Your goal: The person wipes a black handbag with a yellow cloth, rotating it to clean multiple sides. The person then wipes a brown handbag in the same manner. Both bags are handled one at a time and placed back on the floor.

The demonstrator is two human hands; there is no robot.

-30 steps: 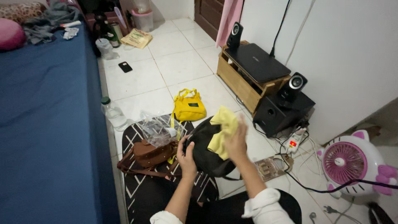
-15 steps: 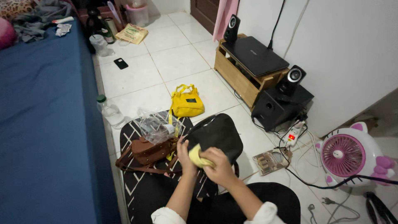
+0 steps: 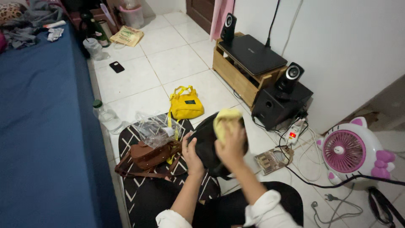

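Where half a second ago the yellow cloth (image 3: 225, 121) was bunched low at the black bag (image 3: 207, 145), we now note the right hand (image 3: 231, 147) clenched on it higher up the bag — wiping continues — the left hand (image 3: 192, 154) gripping the bag's near edge over the patterned mat (image 3: 130, 139).

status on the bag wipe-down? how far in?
Done: can't tell which parts are already wiped. In hand: left hand steadies the black bag while the right hand presses a yellow cloth to its upper face. Left: brown bag and yellow bag lie untouched alongside.
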